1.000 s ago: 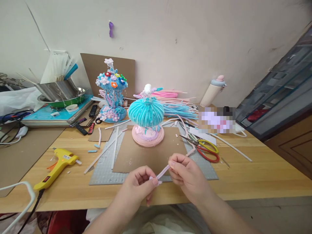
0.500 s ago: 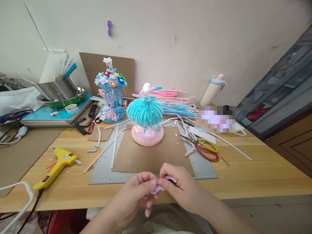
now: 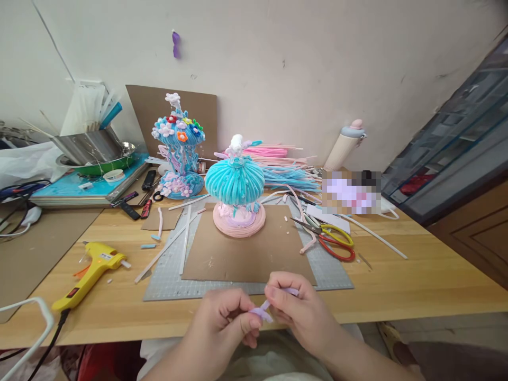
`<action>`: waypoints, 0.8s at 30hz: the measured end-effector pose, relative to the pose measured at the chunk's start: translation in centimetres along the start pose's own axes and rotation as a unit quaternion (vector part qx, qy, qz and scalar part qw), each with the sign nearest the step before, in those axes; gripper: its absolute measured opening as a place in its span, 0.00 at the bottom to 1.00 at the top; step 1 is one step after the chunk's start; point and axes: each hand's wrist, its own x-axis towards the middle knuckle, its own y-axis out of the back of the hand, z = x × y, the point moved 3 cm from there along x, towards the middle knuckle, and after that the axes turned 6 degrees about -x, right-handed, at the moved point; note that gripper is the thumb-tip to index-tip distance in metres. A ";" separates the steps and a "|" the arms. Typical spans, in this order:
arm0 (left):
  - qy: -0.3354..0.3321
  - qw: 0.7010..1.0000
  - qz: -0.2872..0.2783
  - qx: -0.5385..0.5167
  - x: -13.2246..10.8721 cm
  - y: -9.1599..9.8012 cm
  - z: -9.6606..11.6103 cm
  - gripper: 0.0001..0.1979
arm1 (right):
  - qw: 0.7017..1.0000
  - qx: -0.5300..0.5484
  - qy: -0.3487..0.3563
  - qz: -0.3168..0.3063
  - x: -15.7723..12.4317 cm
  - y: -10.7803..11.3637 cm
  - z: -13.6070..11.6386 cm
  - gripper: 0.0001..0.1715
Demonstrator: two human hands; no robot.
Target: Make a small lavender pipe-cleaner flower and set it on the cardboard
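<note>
A lilac pipe cleaner (image 3: 262,312) runs between my two hands, just over the table's front edge. My left hand (image 3: 226,323) pinches its looped end between thumb and forefinger. My right hand (image 3: 297,307) grips the other stretch, and a short piece sticks out above the forefinger. Fingers cover part of the pipe cleaner. Beyond my hands, a turquoise dome-topped pipe-cleaner model (image 3: 235,182) stands upright on a round pink base (image 3: 222,225), with white fuzz at its peak.
The model stands on cardboard (image 3: 246,262) over a grey cutting mat (image 3: 162,286). A yellow glue gun (image 3: 89,272) lies left; scissors (image 3: 337,241) lie right. Behind are a flowered blue model (image 3: 180,143), pipe-cleaner bundles (image 3: 289,177), a bottle (image 3: 344,145) and a metal pot (image 3: 89,145).
My hands have moved slightly apart, and a straight stretch of the lilac pipe cleaner now shows between them. The left fingers have curled in more. The view has shifted slightly.
</note>
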 end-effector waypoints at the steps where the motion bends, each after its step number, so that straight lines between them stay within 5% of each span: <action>1: -0.009 1.000 -0.001 0.010 0.0 -0.1 0.0 0.13 | 0.999 0.045 -0.010 0.003 -0.1 -0.3 0.1 0.23; 8: -0.030 0.999 0.011 -0.011 -0.1 -0.1 -0.1 0.15 | 0.989 0.141 -0.042 0.001 -0.3 -0.5 0.6 0.24; 12: -0.087 0.988 0.003 0.129 -0.7 0.4 0.6 0.15 | 0.986 -0.105 -0.029 -0.129 -0.5 0.3 -0.1 0.20; 16: -0.157 0.947 -0.005 0.279 -1.0 0.5 1.4 0.13 | 0.873 -0.456 0.167 -0.051 -1.3 0.2 -3.6 0.09; 18: -0.173 0.936 0.010 0.306 -1.0 0.5 1.5 0.13 | 0.837 -0.501 0.205 -0.079 -1.8 -0.8 -4.5 0.09; 24: -0.101 0.967 0.023 0.233 -0.8 0.6 1.0 0.14 | 0.816 -0.542 0.178 -0.094 -1.7 -1.5 -3.0 0.16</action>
